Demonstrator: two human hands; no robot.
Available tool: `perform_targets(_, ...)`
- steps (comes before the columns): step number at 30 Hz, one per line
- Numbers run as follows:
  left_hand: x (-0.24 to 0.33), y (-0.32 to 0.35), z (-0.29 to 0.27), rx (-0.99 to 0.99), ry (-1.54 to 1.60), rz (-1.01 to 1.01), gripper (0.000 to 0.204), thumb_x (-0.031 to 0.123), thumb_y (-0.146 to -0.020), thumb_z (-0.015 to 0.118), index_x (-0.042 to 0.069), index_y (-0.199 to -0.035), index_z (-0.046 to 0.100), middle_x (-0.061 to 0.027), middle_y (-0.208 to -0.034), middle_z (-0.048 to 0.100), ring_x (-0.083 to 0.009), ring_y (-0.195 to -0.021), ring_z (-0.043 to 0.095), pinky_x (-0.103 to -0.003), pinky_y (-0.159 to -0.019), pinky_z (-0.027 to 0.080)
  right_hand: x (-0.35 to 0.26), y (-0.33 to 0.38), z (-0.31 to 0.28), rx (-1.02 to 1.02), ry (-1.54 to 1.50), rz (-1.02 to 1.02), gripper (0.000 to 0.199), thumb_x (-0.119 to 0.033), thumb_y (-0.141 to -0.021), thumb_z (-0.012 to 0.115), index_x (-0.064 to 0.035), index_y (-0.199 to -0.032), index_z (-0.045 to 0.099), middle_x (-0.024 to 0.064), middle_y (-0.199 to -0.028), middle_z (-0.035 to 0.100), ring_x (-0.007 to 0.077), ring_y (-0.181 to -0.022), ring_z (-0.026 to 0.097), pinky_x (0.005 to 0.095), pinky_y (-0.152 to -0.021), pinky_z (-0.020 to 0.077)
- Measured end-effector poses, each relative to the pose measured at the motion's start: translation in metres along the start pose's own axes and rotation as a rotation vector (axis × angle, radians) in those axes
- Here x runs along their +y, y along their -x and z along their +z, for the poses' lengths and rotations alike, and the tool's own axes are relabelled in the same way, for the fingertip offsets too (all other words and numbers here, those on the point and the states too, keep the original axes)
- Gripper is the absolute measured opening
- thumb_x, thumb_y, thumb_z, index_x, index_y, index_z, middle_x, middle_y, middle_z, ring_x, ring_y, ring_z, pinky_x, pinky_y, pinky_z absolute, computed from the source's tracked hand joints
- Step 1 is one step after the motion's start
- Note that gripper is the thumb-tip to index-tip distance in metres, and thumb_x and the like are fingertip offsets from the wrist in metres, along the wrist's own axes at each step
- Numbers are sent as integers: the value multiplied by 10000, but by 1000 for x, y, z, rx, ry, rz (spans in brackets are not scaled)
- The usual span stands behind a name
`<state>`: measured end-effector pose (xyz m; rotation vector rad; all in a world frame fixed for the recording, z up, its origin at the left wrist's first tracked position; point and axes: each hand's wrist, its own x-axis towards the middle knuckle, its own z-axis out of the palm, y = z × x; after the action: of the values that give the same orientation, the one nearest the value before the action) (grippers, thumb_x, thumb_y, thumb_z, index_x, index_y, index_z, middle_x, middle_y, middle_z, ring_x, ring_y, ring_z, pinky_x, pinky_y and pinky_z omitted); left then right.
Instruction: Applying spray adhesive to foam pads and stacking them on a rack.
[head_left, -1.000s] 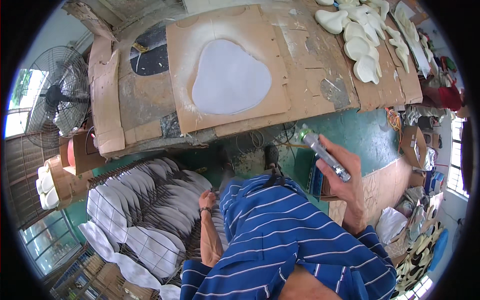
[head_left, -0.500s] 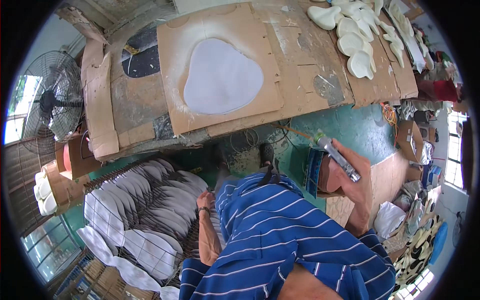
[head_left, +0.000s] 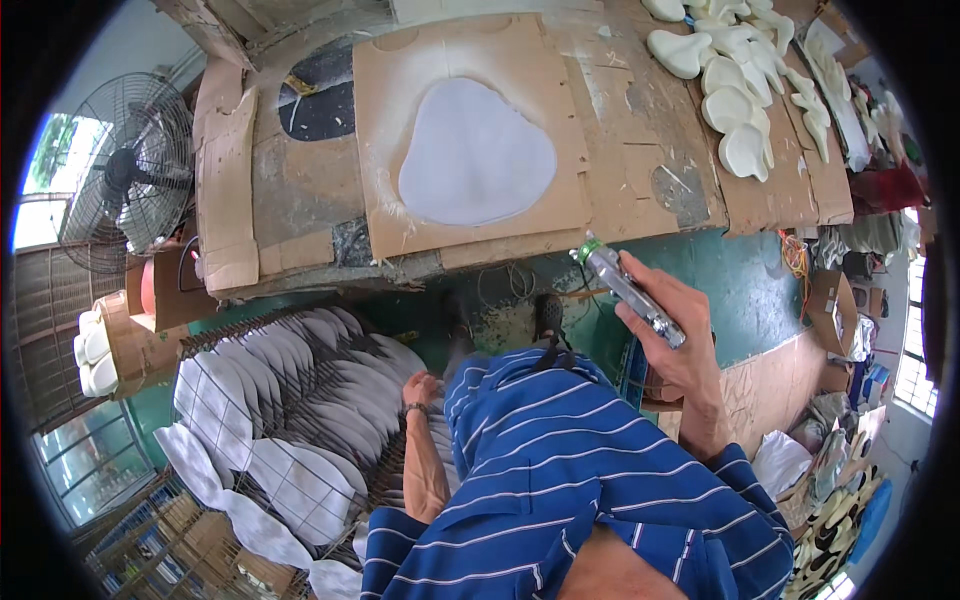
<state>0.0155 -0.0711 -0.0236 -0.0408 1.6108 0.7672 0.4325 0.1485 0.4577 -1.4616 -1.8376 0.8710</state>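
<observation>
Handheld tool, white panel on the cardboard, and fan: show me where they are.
Handheld tool (head_left: 630, 290), head view: its grey body.
White panel (head_left: 475, 155), head view: middle of its face.
Fan (head_left: 123, 168), head view: its hub.

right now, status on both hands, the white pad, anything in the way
Right hand gripping gray tool. Left hand near racked pieces, grip unclear. White pad on cardboard sheet, nothing covering it.
</observation>
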Motion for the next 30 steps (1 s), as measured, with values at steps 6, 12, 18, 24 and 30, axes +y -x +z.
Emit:
perform_targets(6,-32,11,-15,42,-73,-68,345,175,-961,662,72,-1290,644,-72,-944,747,-230,-771,721,-400,-575,562,4,-2,0,158,42,27,563,76,-806,748,2,-1352,636,191,-1042,726,299,-870,717,328,-785,548)
perform_targets(12,-32,31,-11,159,-255,-65,356,165,-956,653,68,-1298,644,-72,-934,746,-210,-734,707,-367,-569,553,6,16,-12,145,124,97,543,42,-818,756,-7,-1347,645,196,-1057,731,290,-887,723,322,-783,548)
perform_targets(18,-13,24,-1,107,-219,-88,387,135,-979,618,43,-1354,589,-77,-943,730,-198,-762,700,-366,-639,564,-9,25,-22,128,152,121,560,59,-804,757,-13,-1348,648,198,-1087,732,296,-900,732,323,-787,548)
perform_targets(24,2,16,10,106,-15,-67,361,62,-970,609,27,-1324,552,-112,-908,703,-201,-605,617,-317,-498,494,-15,32,-28,144,188,118,587,71,-790,760,-18,-1358,644,187,-1062,730,286,-884,724,316,-787,548)
perform_targets(30,-4,1,-2,-40,94,-79,363,57,-944,645,30,-1300,582,-103,-897,709,-191,-602,602,-316,-499,485,-21,36,-29,159,109,79,592,59,-778,768,-9,-1353,645,181,-1032,728,288,-867,725,319,-758,542)
